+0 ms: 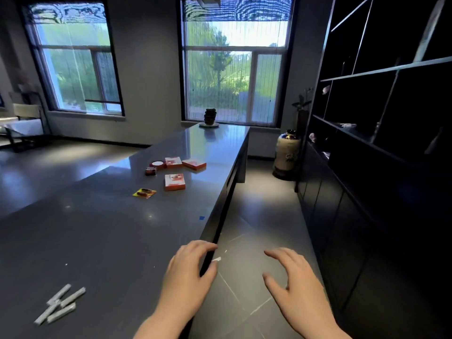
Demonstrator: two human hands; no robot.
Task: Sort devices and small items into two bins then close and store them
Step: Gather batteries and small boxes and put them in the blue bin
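At the near end of a long dark countertop (102, 228), seen from a head cam, two bare hands hover w/ nothing in them. Left hand (188, 277) hangs over the counter's right edge, fingers spread and loosely bent, fingertips near the lip; can't tell if it touches. Right hand (296, 287) floats past the edge, above the grey tiled floor (256, 206), fingers apart and relaxed, gripping nothing. Items to sort sit well away, mid-counter: three flat orange-and-white boxes (174, 182), a round white-topped tin (157, 164), a small dark red packet (150, 171) and a yellow blister card (144, 193). Four grey foil-wrapped sticks (60, 303) lie in a loose pile at near left. No bins visible, so sorting looks not yet begun. Risks, as a judgement: items are out of arm's reach from this spot, so leaning over instead of stepping fwd could mean a poor grip and a dropped box. The polished top looks slick; a nudged box could slide, and one lies fairly near the right edge. The sticks sit apart from the main group and are easy to overlook. Dark shelving (381, 123) fills the right wall, a patterned vase (287, 155) stands on the floor beyond the counter, two bright windows (236, 69) at the back.
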